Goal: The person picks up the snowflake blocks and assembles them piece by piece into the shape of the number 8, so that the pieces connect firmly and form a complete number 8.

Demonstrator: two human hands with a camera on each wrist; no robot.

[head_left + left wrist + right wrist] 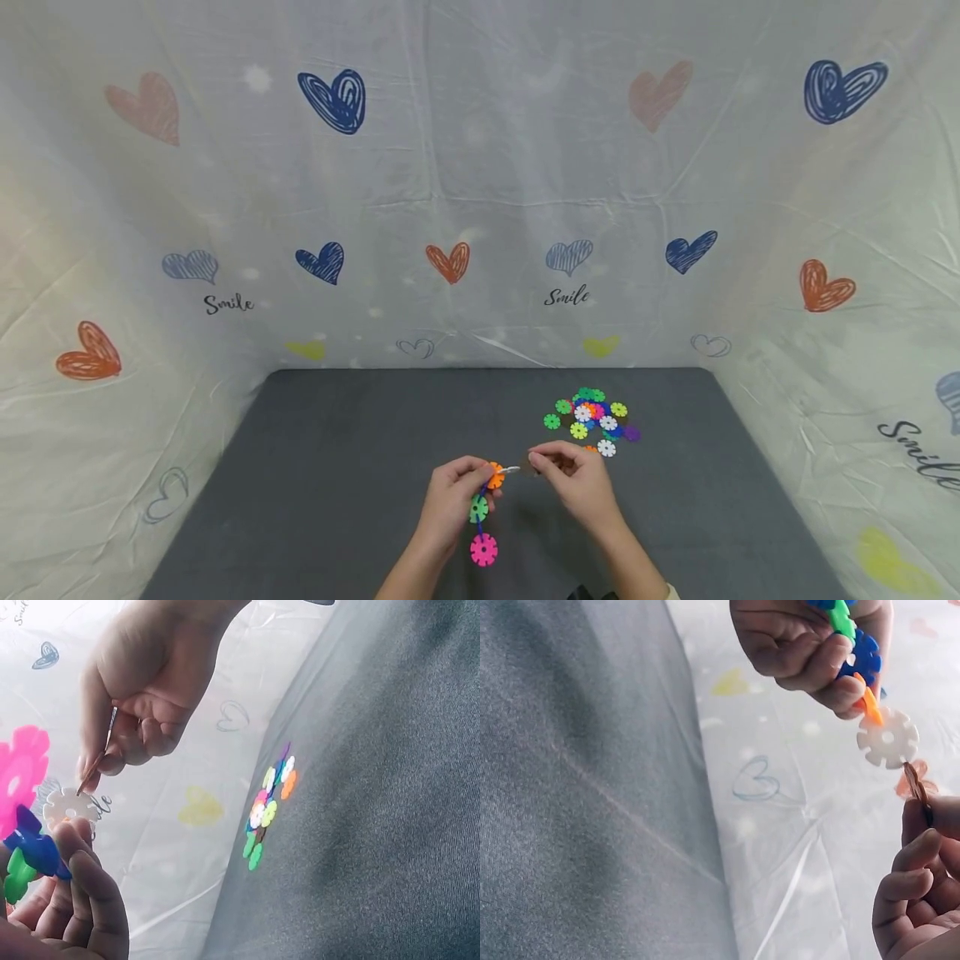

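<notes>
My left hand pinches the orange notched disc of a linked chain. Below it hang a blue disc, a green disc and, at the bottom end, a pink disc. A white disc sticks out edge-on from the orange one toward the right. Between thumb and fingers, my right hand pinches a brown disc. Its edge meets the white disc's rim at a notch in the right wrist view.
A loose pile of notched discs in several colours lies on the dark grey table, beyond my right hand. White cloth printed with hearts surrounds the table at the back and sides. A small black object shows at the bottom edge.
</notes>
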